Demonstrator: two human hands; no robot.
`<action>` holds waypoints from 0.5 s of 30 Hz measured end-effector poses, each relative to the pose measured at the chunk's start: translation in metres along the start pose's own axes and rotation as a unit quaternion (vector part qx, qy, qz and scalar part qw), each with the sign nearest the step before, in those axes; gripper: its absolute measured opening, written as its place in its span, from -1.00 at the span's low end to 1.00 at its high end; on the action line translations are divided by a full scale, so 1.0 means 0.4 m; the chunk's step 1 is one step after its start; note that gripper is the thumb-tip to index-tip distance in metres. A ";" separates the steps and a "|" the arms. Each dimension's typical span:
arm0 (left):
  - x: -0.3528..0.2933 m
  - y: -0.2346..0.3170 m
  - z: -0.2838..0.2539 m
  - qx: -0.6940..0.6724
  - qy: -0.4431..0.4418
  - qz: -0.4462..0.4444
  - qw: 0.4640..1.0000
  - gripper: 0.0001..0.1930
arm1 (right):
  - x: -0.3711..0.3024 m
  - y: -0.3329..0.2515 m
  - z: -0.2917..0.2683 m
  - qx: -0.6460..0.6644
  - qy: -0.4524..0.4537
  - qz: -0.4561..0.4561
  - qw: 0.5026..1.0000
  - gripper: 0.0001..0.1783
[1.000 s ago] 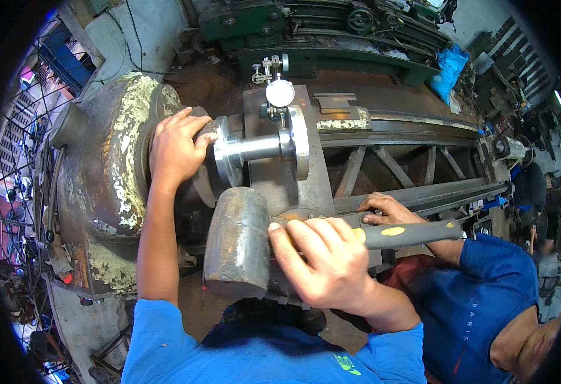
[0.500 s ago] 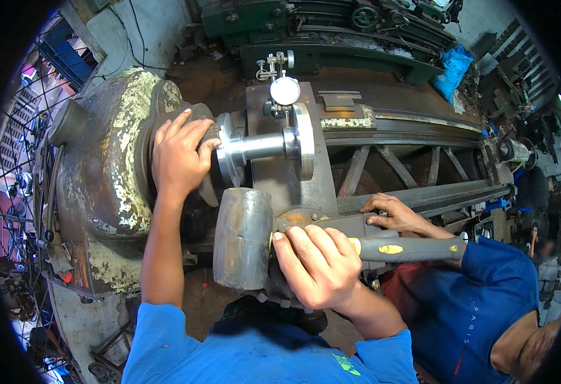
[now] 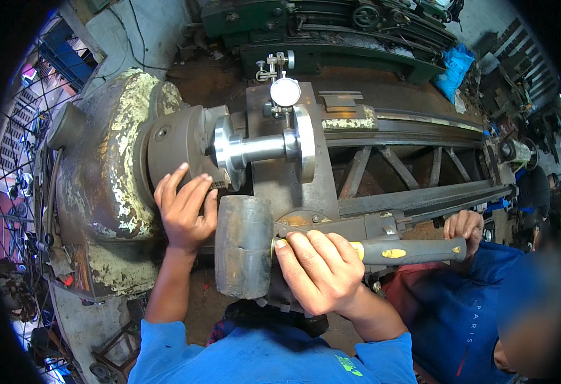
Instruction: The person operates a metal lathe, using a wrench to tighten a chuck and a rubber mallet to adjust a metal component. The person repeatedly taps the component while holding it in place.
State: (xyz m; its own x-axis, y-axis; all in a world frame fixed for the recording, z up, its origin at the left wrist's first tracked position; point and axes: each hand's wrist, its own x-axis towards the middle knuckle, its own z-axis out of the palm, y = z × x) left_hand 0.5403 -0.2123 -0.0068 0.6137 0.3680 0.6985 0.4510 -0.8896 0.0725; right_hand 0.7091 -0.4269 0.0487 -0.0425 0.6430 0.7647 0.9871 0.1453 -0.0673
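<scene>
My left hand (image 3: 187,211) lies on the near side of the grey lathe chuck (image 3: 177,146), fingers spread and touching its surface. The chuck's jaws hold a shiny flanged metal shaft (image 3: 262,148), with one disc at the jaws and a second disc at its right end. A dial indicator (image 3: 285,92) on a jointed stand sits at the far side of the right disc. In my right hand (image 3: 322,270) is a rubber mallet (image 3: 244,248), gripped near its head, with the grey and yellow handle pointing right. The mallet head hangs nearer to me than the shaft.
A co-worker in a blue shirt (image 3: 447,307) stands at the right, one hand (image 3: 465,225) by the mallet handle's end. The lathe bed (image 3: 415,192) runs off to the right. Behind stand a green machine (image 3: 338,51) and a blue bag (image 3: 452,70).
My left hand has slid down the chuck toward me, and the chuck has turned. The co-worker's hand has drawn back to the right from the lathe. My right hand still grips the mallet.
</scene>
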 end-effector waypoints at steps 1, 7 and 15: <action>0.001 -0.003 -0.012 -0.023 0.012 0.008 1.000 -0.75 | 0.000 0.000 0.000 0.002 0.001 -0.001 1.000 -0.71; 0.039 -0.018 -0.061 -0.035 0.053 -0.026 0.998 -0.87 | -0.001 0.001 0.000 -0.001 0.003 -0.005 1.000 -0.70; 0.086 -0.013 -0.071 -0.040 0.069 -0.026 0.996 -0.90 | -0.006 0.000 0.003 -0.001 0.014 -0.002 1.000 -0.70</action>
State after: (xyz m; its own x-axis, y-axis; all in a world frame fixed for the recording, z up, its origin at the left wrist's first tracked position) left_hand 0.5406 -0.2026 0.0369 0.4927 0.3782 0.7837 0.4231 -0.8911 0.1640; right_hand 0.7090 -0.4277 0.0462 -0.0417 0.6212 0.7825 0.9873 0.1459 -0.0633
